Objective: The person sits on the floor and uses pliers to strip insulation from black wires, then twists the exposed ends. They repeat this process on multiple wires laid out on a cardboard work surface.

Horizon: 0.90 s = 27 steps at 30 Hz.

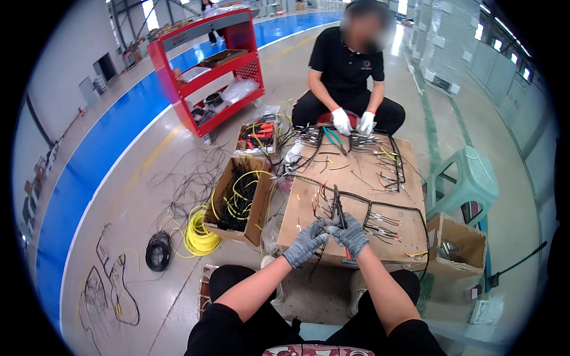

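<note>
Over the near edge of a brown board-topped table (301, 221), both my hands wear grey gloves and meet close together. My right hand (350, 235) is closed around a long dark tool (337, 204) that looks like pliers; its narrow end points away from me and a red part shows below the glove. Fingers of my left hand (309, 242) are pinched beside it, and what they hold is too small to name. Just beyond lies a black wire harness (392, 205) with branches of short wires, several with pale or red tips.
Across the table a seated person (347, 71) in white gloves handles another harness (396, 160) beside green-handled pliers (334, 139). Left stand a cardboard box of wires (256, 204), a yellow coil (202, 232) and a red cart (209, 121). Right are a green stool (469, 178) and an open carton (463, 267).
</note>
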Each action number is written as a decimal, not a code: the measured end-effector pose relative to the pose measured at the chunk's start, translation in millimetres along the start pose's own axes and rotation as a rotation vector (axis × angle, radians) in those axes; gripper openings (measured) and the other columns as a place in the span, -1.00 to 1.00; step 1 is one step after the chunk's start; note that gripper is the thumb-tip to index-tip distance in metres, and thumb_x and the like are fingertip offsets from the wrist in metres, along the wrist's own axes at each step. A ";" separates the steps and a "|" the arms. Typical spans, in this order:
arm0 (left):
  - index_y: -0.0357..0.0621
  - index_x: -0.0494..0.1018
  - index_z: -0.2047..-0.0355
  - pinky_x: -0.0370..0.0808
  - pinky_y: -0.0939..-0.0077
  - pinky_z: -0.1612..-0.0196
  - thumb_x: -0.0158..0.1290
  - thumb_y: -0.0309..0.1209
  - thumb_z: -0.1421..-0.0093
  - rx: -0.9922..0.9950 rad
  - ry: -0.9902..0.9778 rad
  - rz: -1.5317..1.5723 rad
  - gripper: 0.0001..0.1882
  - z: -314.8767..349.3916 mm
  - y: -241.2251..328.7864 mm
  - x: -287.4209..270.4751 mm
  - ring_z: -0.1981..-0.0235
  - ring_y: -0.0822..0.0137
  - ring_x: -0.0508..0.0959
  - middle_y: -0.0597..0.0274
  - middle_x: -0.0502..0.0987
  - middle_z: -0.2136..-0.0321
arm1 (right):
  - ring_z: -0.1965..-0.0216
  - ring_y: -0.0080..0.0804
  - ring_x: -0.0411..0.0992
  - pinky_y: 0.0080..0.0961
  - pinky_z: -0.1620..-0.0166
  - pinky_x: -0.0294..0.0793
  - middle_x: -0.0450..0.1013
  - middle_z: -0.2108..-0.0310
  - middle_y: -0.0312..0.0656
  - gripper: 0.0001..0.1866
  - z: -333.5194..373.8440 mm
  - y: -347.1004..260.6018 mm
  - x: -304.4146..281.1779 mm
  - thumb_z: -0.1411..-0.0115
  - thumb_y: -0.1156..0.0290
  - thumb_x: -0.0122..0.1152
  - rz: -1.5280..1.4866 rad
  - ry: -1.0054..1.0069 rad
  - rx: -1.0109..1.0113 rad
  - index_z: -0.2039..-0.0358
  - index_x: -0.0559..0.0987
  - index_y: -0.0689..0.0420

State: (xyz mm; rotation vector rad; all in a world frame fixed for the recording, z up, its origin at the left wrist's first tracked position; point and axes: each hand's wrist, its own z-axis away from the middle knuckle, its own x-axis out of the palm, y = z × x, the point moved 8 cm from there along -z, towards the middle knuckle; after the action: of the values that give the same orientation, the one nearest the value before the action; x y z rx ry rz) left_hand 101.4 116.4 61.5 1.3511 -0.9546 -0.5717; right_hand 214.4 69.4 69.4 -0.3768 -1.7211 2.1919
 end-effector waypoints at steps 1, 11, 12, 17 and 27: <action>-0.24 0.25 -0.04 0.36 0.61 0.16 0.04 -0.42 -0.16 -0.015 -0.011 -0.019 -0.56 2.6 -2.1 2.6 0.28 0.51 0.35 0.33 0.40 0.25 | 0.72 -0.66 0.21 -0.70 0.69 0.19 0.29 0.67 -0.38 -0.74 2.2 0.5 -3.7 0.05 0.45 0.33 0.022 0.003 -0.005 0.45 0.37 0.08; -0.25 0.28 -0.01 0.34 0.60 0.01 0.02 -0.43 -0.18 0.001 0.117 -0.012 -0.61 -6.2 -39.3 -23.2 0.10 0.48 0.38 0.31 0.41 0.14 | 0.78 -0.65 0.17 -0.65 0.77 0.12 0.26 0.70 -0.36 -0.86 -0.6 45.4 -20.1 -0.11 0.43 0.14 0.061 0.116 -0.034 0.47 0.35 0.08; -0.25 0.28 -0.01 0.35 0.60 0.02 0.02 -0.43 -0.18 0.000 0.111 -0.003 -0.61 -4.8 -35.2 -21.5 0.10 0.48 0.38 0.30 0.41 0.14 | 0.76 -0.62 0.19 -0.64 0.73 0.14 0.27 0.70 -0.36 -0.87 2.9 44.5 -22.4 -0.12 0.41 0.13 0.057 0.125 -0.015 0.48 0.35 0.07; -0.26 0.28 -0.02 0.37 0.60 0.07 0.04 -0.42 -0.16 -0.049 0.157 0.066 -0.59 -9.7 -27.0 -21.2 0.13 0.47 0.39 0.28 0.42 0.14 | 0.59 -0.35 0.31 -0.41 0.45 0.32 0.35 0.63 -0.20 -0.84 6.5 31.4 -70.3 -0.13 0.38 0.10 0.559 0.376 -0.434 0.37 0.39 0.19; -0.24 0.30 0.03 0.40 0.60 0.10 0.06 -0.46 -0.14 0.024 0.214 0.019 -0.62 -5.5 -31.4 -35.6 0.18 0.49 0.40 0.33 0.43 0.20 | -0.03 -0.05 0.27 -0.34 -0.15 0.16 0.33 0.03 0.04 -0.39 1.5 32.8 -74.4 0.07 0.44 0.06 0.956 0.331 -0.547 -0.10 0.31 0.15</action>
State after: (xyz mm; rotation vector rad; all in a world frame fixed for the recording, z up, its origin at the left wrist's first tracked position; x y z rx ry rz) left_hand 92.8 143.2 22.9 1.3922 -0.8008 -0.3930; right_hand 278.5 30.3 38.3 -1.9030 -2.1589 1.8876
